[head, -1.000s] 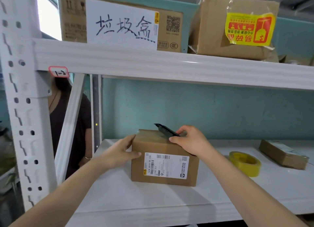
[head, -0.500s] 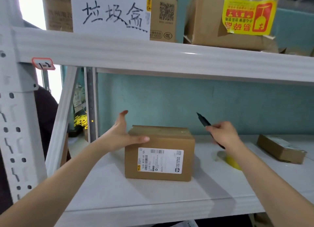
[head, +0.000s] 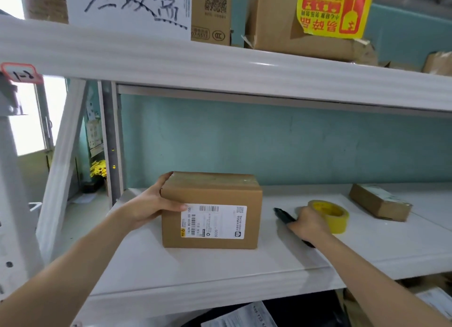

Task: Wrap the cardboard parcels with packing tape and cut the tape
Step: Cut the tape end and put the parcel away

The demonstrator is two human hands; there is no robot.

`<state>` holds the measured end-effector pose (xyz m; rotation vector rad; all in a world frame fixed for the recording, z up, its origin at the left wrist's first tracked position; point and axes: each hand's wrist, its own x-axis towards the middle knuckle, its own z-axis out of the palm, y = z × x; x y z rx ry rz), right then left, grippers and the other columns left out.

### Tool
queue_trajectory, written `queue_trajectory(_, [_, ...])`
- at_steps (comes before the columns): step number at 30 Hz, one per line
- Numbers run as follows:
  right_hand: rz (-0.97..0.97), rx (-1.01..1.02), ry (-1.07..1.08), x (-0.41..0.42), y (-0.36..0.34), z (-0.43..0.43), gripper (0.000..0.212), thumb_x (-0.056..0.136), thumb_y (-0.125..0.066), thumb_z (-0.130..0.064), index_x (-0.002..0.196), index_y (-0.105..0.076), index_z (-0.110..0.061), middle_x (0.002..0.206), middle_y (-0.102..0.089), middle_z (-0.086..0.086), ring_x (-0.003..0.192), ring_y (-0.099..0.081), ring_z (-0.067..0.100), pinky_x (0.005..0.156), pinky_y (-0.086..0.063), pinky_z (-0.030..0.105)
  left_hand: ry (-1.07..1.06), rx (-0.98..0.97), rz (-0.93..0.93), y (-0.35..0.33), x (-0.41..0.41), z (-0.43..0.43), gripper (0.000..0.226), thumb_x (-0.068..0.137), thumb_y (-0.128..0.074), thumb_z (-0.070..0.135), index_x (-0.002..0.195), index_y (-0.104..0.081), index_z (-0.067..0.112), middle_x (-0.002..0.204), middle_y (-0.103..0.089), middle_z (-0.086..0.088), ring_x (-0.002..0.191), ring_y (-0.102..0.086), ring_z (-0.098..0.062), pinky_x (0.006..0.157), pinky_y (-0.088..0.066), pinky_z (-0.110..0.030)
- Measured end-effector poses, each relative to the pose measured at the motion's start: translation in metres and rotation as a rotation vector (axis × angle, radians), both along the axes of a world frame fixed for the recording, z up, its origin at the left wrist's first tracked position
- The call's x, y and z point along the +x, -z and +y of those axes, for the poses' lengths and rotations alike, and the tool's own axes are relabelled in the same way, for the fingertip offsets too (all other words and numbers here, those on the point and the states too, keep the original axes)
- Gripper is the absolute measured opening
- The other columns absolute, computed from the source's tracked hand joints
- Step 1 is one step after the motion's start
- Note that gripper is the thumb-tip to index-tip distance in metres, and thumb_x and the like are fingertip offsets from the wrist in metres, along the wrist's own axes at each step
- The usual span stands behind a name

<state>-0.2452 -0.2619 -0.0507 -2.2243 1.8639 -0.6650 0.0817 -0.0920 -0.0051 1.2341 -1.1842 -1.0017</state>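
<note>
Right hand [head: 308,225] grips the knife [head: 283,215] beside the tape roll [head: 330,216], risking a nick; left hand [head: 151,206] holds the box [head: 210,194].

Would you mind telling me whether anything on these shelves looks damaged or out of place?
Yes: the large carton on the upper shelf has a yellow sticker stuck upside down and peeling at one corner, and the cardboard below it is torn and crumpled. The parcel on the lower shelf looks intact.

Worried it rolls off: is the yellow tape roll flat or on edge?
Flat: the yellow tape roll lies on the shelf with its hole facing up.
</note>
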Motion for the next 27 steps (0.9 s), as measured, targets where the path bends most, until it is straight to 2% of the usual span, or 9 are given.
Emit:
queue_trajectory(7, [0.092,-0.023,-0.047,0.001,-0.028,-0.002,0.031,0.085,-0.06,-0.029,0.065,-0.051,-0.008,0.065,-0.057,0.01,0.081,-0.062,0.031,0.055,-0.038,0.031,-0.075,-0.076,-0.031,0.002,-0.002,-0.002,0.11,0.042,-0.089,0.012,0.138,-0.037,0.026,0.109,-0.07,-0.007,0.096,-0.07,-0.021,0.076,-0.056,-0.031])
queue_trajectory(10, [-0.158,-0.185,-0.183,0.015,-0.074,0.009,0.021,0.089,-0.053,-0.015,0.07,-0.059,-0.008,0.08,-0.064,0.018,0.083,-0.062,0.033,0.066,-0.042,0.031,-0.075,-0.118,-0.139,-0.017,-0.002,0.003,0.106,0.039,-0.089,0.026,0.134,-0.043,0.027,0.106,-0.072,-0.005,0.096,-0.07,-0.021,0.08,-0.056,-0.034])
queue_trajectory(12, [-0.398,-0.032,-0.435,0.03,-0.102,0.031,0.026,0.084,-0.06,-0.045,0.076,-0.062,-0.021,0.087,-0.066,0.002,0.083,-0.062,0.021,0.07,-0.043,0.027,-0.041,-0.123,-0.246,-0.036,-0.004,0.007,0.098,0.043,-0.088,0.032,0.132,-0.046,0.03,0.107,-0.072,-0.005,0.097,-0.07,-0.021,0.083,-0.056,-0.037])
queue_trajectory(14, [-0.45,0.261,-0.7,0.046,-0.118,0.058,0.052,0.062,-0.061,-0.076,0.103,-0.063,-0.042,0.115,-0.062,-0.014,0.106,-0.058,0.004,0.092,-0.042,0.026,0.022,-0.111,-0.355,-0.056,-0.009,0.01,0.086,0.048,-0.085,0.035,0.126,-0.05,0.03,0.105,-0.073,-0.005,0.094,-0.07,-0.021,0.077,-0.057,-0.033])
queue_trajectory(16, [-0.359,0.391,-0.885,0.059,-0.121,0.071,0.072,0.058,-0.068,-0.071,0.125,-0.048,-0.051,0.132,-0.052,-0.015,0.119,-0.052,0.004,0.102,-0.039,0.028,0.063,-0.1,-0.416,-0.072,-0.017,0.012,0.073,0.055,-0.084,0.033,0.121,-0.054,0.025,0.1,-0.075,-0.001,0.09,-0.072,-0.019,0.067,-0.057,-0.025])
queue_trajectory(19, [-0.331,0.426,-0.967,0.07,-0.122,0.078,0.085,0.057,-0.08,-0.048,0.13,-0.039,-0.055,0.129,-0.052,-0.01,0.112,-0.058,0.008,0.094,-0.048,0.029,0.022,-0.122,-0.454,-0.088,-0.025,0.014,0.058,0.062,-0.08,0.032,0.116,-0.06,0.029,0.096,-0.075,0.001,0.087,-0.072,-0.017,0.063,-0.055,-0.021])
queue_trajectory(22, [-0.546,0.445,-0.952,0.074,-0.118,0.079,0.069,0.064,-0.076,-0.041,0.127,-0.049,-0.047,0.118,-0.064,-0.005,0.099,-0.066,0.011,0.078,-0.052,0.023,-0.159,-0.144,-0.505,-0.098,-0.029,0.016,0.049,0.059,-0.081,0.055,0.101,-0.069,0.033,0.09,-0.076,0.007,0.078,-0.072,-0.011,0.06,-0.054,-0.019])
queue_trajectory(25, [-0.746,0.556,-0.931,0.079,-0.108,0.08,0.03,0.073,-0.067,-0.042,0.103,-0.069,-0.039,0.104,-0.073,-0.004,0.089,-0.071,0.012,0.065,-0.053,0.021,-0.568,-0.196,-0.61,-0.095,-0.027,0.015,0.067,0.062,-0.07,0.069,0.119,-0.062,0.036,0.112,-0.064,0.007,0.101,-0.064,-0.012,0.08,-0.046,-0.025])
queue_trajectory(27, [-0.873,0.656,-0.849,0.083,-0.099,0.08,0.025,0.078,-0.063,-0.047,0.094,-0.074,-0.032,0.1,-0.074,-0.001,0.086,-0.071,0.013,0.064,-0.054,0.022,-0.745,-0.196,-0.59,-0.081,-0.018,0.016,0.07,0.07,-0.064,0.068,0.126,-0.059,0.026,0.13,-0.059,-0.005,0.115,-0.057,-0.024,0.089,-0.043,-0.031])
